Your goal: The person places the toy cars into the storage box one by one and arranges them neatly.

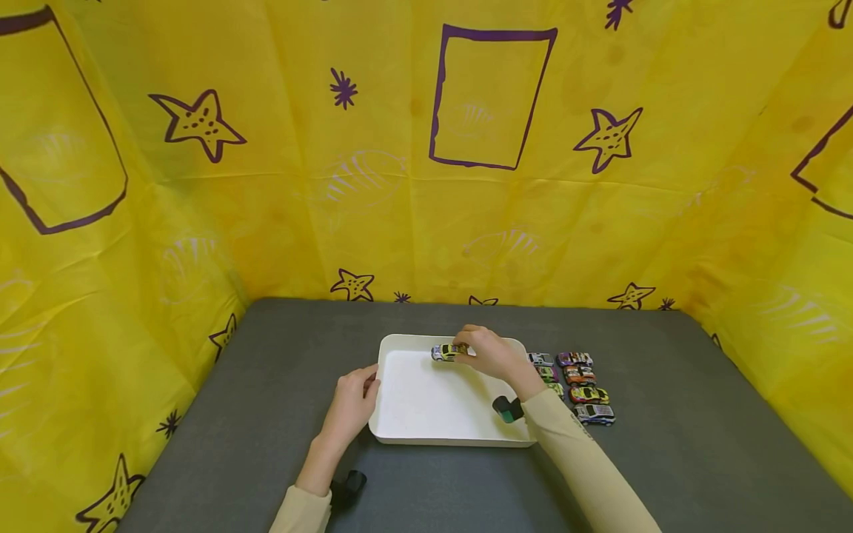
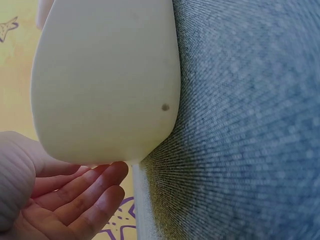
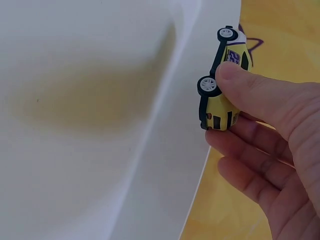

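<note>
A white rectangular tray (image 1: 426, 414) lies on the dark table. Over its far part my right hand (image 1: 489, 354) pinches a yellow toy car (image 1: 443, 352) between thumb and fingers. The right wrist view shows the toy car (image 3: 222, 82) side-on, its white-spoked wheels facing the camera, held above the tray floor. At the tray's left side rests my left hand (image 1: 353, 398). Up close, the left hand's loosely bent fingers (image 2: 102, 192) lie against the outside of the tray wall (image 2: 107, 85), with nothing gripped in them.
Right of the tray, several toy cars (image 1: 583, 376) stand in two columns; the right forearm partly covers the nearer column. A yellow patterned cloth (image 1: 413, 222) encloses the table's back and sides. Each wrist carries a small black camera.
</note>
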A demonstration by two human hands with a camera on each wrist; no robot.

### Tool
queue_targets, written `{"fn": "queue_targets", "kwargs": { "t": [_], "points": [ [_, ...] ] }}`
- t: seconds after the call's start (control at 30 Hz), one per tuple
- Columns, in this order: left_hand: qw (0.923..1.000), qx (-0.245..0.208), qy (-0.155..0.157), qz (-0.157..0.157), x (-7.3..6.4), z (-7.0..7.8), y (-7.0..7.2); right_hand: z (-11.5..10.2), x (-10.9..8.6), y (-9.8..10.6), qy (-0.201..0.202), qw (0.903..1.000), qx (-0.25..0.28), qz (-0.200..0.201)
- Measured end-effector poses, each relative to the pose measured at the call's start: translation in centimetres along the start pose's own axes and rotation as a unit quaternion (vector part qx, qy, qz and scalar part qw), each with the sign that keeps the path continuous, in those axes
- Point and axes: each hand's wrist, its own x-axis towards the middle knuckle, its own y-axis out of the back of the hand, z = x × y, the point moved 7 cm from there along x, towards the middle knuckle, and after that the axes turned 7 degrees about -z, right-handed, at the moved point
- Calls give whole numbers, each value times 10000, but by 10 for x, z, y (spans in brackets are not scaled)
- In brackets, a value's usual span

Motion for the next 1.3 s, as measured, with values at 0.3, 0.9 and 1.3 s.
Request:
{"fn": "queue_targets", "kwargs": {
  "t": [0.3,0.9,1.3],
  "points": [
    [10000,-46,50,-14,1,-1,0,-8,11,-9,-22,10000,45,-74],
    [10000,15,53,-41,2,-2,-1,-15,32,-27,-39,9998,-147,-146],
    [9995,-10,276,-171,2,-2,-2,-20,44,-38,-68,9995,-254,-145]
  ]
}}
